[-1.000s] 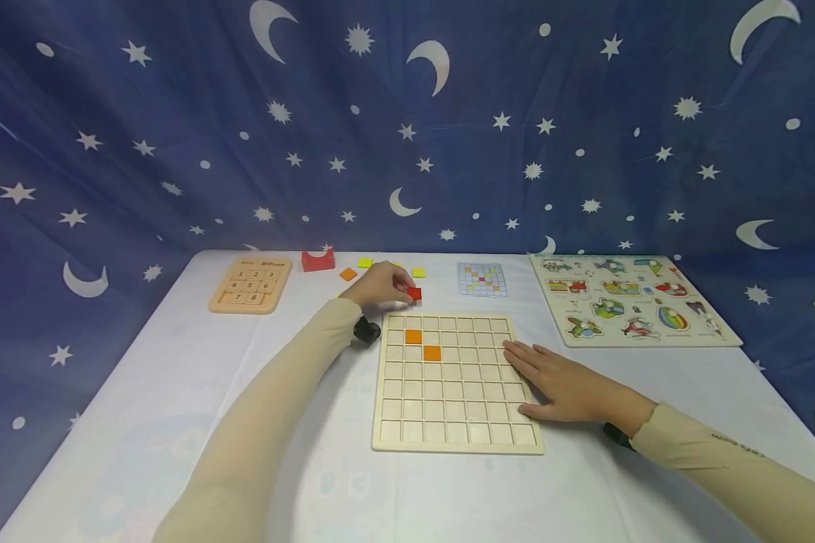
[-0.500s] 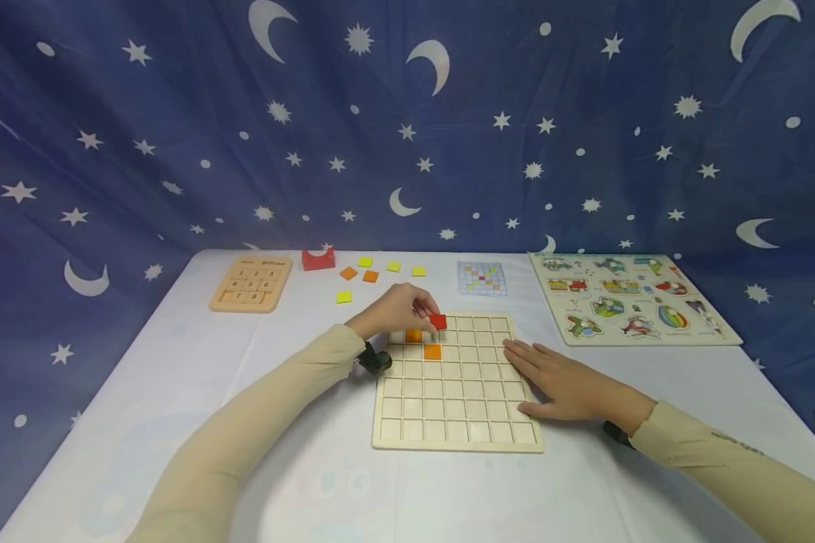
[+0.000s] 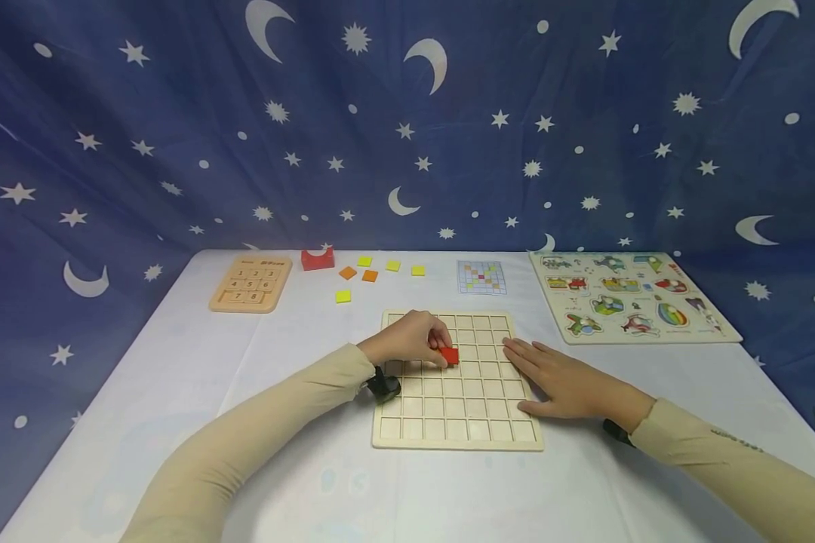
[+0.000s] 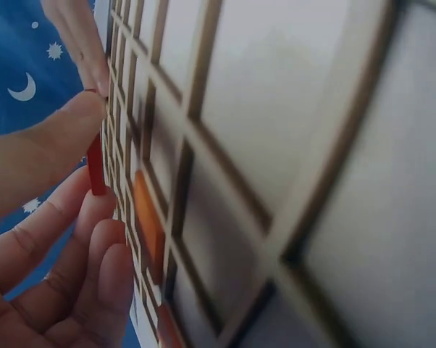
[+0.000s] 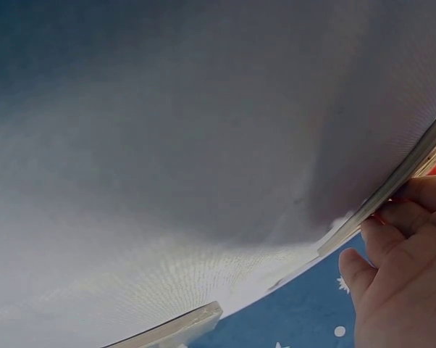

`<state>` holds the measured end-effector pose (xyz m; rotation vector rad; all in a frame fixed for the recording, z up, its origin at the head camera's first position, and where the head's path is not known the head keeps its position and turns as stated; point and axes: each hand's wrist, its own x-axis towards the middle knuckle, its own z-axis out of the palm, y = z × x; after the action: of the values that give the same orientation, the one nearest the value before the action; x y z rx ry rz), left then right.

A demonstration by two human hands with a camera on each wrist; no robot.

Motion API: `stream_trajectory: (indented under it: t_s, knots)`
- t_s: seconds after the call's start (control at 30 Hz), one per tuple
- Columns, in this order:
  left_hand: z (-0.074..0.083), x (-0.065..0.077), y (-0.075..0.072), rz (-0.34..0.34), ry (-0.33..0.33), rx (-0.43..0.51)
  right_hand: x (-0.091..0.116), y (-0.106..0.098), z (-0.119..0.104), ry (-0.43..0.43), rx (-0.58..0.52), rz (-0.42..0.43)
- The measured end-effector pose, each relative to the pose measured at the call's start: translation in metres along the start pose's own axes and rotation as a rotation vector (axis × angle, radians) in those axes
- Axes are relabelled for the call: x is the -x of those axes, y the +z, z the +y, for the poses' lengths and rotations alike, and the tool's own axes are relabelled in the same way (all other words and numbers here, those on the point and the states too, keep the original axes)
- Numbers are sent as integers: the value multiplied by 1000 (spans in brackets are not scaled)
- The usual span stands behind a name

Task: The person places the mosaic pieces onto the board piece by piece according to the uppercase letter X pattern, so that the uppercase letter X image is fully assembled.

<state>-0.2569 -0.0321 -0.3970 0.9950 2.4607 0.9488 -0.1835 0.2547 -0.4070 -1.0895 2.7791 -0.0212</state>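
Note:
Between thumb and fingers my left hand (image 3: 413,337) pinches a square red tile (image 3: 451,356) at the pale grid board (image 3: 455,445), over its upper middle cells. Edge-on, the same red tile (image 4: 95,167) shows in the left wrist view; whether it touches the board I cannot tell. That view also has an orange tile (image 4: 149,221) lying in a cell, with part of another below it; the left hand hides both in the head view. My right hand (image 3: 564,381) rests with extended fingers on the board's right edge. Its fingers (image 5: 381,239) touch the rim in the right wrist view.
Behind the board lie loose yellow tiles (image 3: 342,296) and orange tiles (image 3: 370,276), beside a red notched block (image 3: 318,260). A printed pattern card (image 3: 481,278) sits at the back. A wooden number puzzle (image 3: 251,285) is at left, a picture puzzle board (image 3: 632,298) at right.
From behind the board, my left hand has carried the red tile forward and to the right, over the grid. The right hand has stayed on the board's edge.

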Motion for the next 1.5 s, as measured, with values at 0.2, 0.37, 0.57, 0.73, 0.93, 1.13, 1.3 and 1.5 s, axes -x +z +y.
stream_trajectory:
  t_s: [0.2,0.37,0.57,0.73,0.93,1.13,1.3,1.5]
  knots:
    - [1,0,3,-16,38,-31,-3,-3,0,-13,16,14]
    - [2,-1,8,-23,56,-79,-7,-4,2,-10,12,22]
    - [5,-1,11,-30,64,-131,-13,-3,3,-15,-1,0]
    - [5,0,10,-42,64,-141,-15,-2,2,5,-7,-31]
    - [6,0,9,-46,84,-150,-14,-2,1,-5,-3,-13]
    - [6,-1,10,-40,88,-166,-14,-2,0,8,-21,-23]
    - [5,-1,7,-44,91,-154,-14,-2,0,17,-25,-33]
    - [2,3,-11,-5,79,-99,-15,-1,1,10,-10,-27]
